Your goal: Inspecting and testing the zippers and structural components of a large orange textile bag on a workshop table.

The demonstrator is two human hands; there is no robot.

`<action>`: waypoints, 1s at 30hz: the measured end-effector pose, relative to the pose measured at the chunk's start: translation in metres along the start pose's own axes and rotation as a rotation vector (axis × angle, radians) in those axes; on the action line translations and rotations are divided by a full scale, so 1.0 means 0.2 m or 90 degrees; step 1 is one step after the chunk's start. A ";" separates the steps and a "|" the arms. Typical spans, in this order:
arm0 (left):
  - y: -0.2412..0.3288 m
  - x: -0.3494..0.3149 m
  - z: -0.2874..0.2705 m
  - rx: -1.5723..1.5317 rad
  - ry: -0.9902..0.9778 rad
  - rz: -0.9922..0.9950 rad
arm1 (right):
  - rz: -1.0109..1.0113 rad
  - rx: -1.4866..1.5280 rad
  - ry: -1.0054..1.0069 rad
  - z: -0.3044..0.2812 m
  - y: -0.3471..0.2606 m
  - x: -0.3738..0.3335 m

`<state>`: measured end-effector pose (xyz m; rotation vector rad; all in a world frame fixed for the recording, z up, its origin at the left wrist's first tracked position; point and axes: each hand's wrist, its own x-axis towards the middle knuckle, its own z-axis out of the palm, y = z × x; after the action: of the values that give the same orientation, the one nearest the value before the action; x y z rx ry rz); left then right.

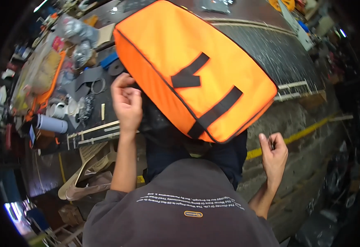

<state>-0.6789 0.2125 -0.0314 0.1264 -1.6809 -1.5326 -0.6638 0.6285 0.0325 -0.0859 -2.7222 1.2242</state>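
My left hand is just beside the left side of the bag. Its fingers are loosely bent and I see nothing grasped in them; whether the fingertips touch the bag, I cannot tell. My right hand is in the air, apart from the bag, beyond its near right corner. The thumb and fingers are bent toward each other, with a dark spot between them. I cannot tell if it is a small thing or only shadow.

The bag is orange, with black edging and two black straps on its upper face. It lies slantwise over the table, and its near end reaches past the table's edge, above my legs.

Left of the bag, very near, is a black roll. Farther left are a wire ring, a pale bottle lying on its side, and a clear box with an orange rim. Lower left from the bag stands a beige chair. To its right, a yellow line crosses the floor.
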 end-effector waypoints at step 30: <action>0.14 -0.30 0.20 -0.372 -0.404 -0.466 | -0.470 0.016 -0.122 0.41 -0.25 0.30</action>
<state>-0.6532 0.2860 -0.0332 -0.0799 -1.6346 -2.7889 -0.7356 0.5423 0.0237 0.9848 -2.4802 1.0587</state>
